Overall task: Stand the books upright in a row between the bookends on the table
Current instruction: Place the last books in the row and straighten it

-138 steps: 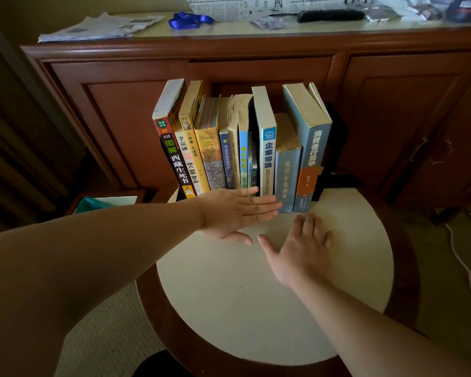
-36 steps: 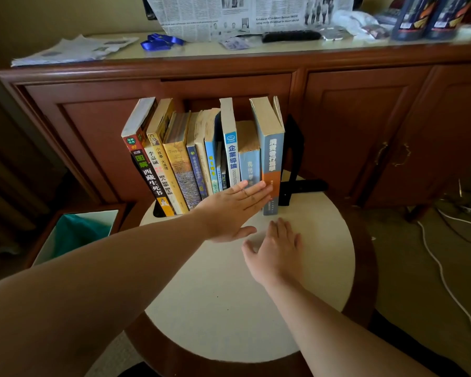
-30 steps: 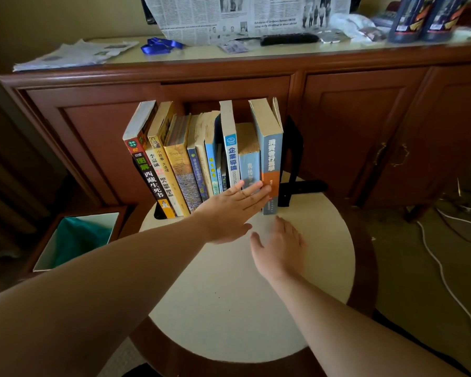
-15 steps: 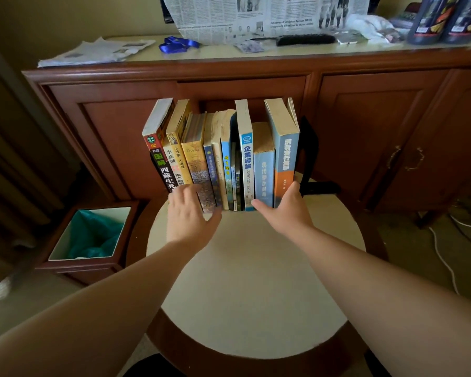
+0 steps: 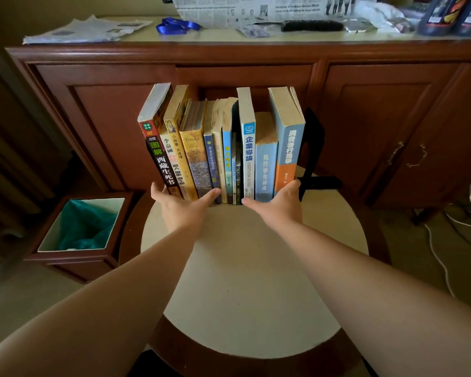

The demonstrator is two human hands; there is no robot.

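On the round table (image 5: 256, 281) a row of books (image 5: 223, 153) stands spines out at the far edge, close against a wooden sideboard (image 5: 365, 110). A black bookend (image 5: 314, 156) stands upright at the right end of the row, its foot flat on the tabletop and pointing away to the right. Whether it touches the last book I cannot tell. The one at the left end is hidden behind the books.

The left-hand books lean to the left; the black-spined book (image 5: 158, 156) tilts most, and the yellow one (image 5: 176, 161) beside it follows. From the white-spined book (image 5: 249, 159) to the tall blue book (image 5: 287, 148) at the right end they stand nearly straight.

Both hands reach in at the foot of the row. The left hand (image 5: 184, 208) sits at the base of the leaning books, thumb stretched right along the spines, fingers gone round the black-spined book's lower corner. The right hand (image 5: 279, 206) cups the bottom of the blue books, thumb stretched left across the spines, fingers wrapped round the far side of the tall blue book next to the bookend. Each hand grips its end of the row.

Left of the table stands a wooden bin (image 5: 79, 227) with a teal liner. Up on the sideboard lie newspapers (image 5: 85, 29), a blue ribbon (image 5: 177, 25) and a dark brush (image 5: 312, 25).
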